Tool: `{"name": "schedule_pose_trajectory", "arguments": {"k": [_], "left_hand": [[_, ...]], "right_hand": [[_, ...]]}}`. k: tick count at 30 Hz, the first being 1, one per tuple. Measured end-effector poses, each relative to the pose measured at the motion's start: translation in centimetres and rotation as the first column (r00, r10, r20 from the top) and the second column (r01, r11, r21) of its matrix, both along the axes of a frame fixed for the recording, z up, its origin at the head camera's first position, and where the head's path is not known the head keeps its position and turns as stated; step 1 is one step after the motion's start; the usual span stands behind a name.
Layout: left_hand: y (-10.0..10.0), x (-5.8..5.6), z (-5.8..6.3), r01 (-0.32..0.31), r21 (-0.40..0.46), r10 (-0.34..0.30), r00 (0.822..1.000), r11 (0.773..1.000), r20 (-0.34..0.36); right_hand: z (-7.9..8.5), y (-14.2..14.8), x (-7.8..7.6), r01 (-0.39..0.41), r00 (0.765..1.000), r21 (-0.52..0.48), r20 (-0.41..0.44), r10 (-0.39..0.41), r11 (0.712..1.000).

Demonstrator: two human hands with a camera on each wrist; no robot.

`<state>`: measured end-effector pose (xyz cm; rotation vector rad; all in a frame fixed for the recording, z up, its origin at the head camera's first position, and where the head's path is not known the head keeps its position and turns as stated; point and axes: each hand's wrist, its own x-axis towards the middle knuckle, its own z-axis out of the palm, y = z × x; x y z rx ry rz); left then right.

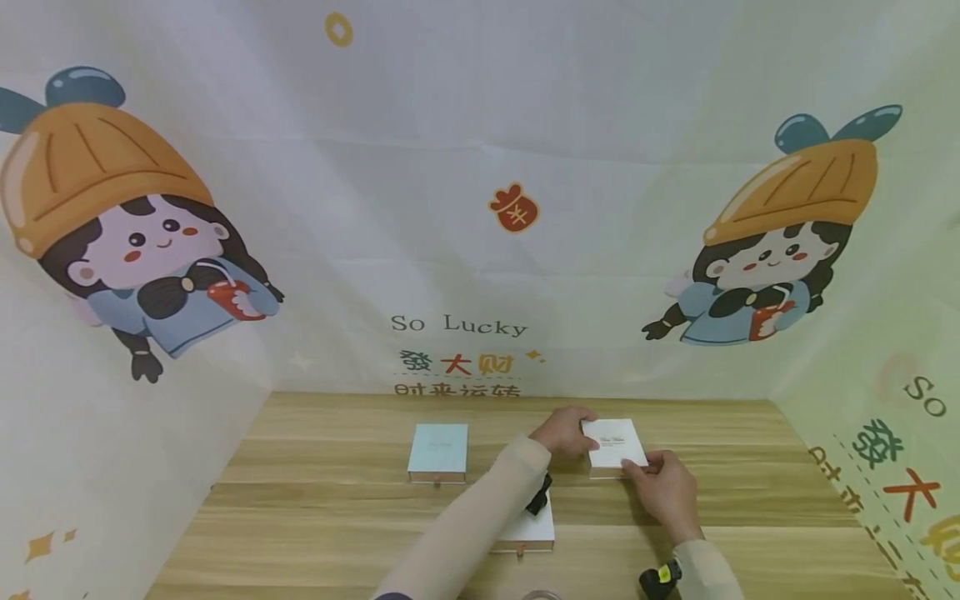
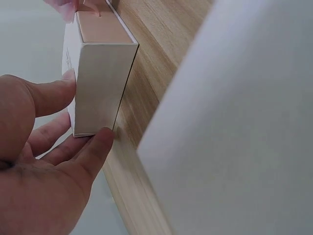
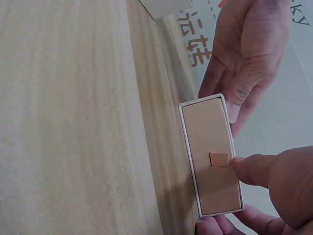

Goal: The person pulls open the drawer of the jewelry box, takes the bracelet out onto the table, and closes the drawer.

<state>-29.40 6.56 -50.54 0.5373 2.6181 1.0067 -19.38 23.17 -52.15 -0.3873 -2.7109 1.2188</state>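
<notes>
White box with peach drawer, seemingly pale-blue box, wood-grained table

A: Where's the left box?
B: On the tabletop, nine o'clock from the held box
A: And the near box?
B: Between seven and eight from the held box; backdrop at twelve

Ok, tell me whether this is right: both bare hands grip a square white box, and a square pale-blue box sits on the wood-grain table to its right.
The side is wrong: the head view shows the square pale-blue box to the left of the square white box, which the left hand and right hand grip.
</notes>
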Motion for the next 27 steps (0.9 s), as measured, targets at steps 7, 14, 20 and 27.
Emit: {"name": "schedule_pose_trajectory", "arguments": {"k": [7, 14, 20, 27], "left_hand": [[-0.2, 0.5, 0.5, -0.002, -0.035, 0.002, 1.000, 0.999, -0.013], [-0.1, 0.9, 0.9, 0.032, -0.155, -0.044, 0.996, 0.987, -0.073], [-0.1, 1.2, 1.1, 0.054, -0.206, -0.080, 0.989, 0.977, -0.122], [-0.6, 1.6, 1.1, 0.058, -0.216, -0.085, 0.989, 0.975, -0.122]], "right_hand": [[0.3, 0.1, -0.3, -0.003, 1.000, -0.036, 0.030, 0.004, 0.999], [0.2, 0.5, -0.5, -0.021, 0.999, -0.078, 0.043, 0.024, 0.997], [0.3, 0.8, -0.7, -0.040, 0.998, -0.085, 0.043, 0.044, 0.996], [0.1, 0.9, -1.0, -0.060, 0.997, -0.085, 0.045, 0.064, 0.995]]}}
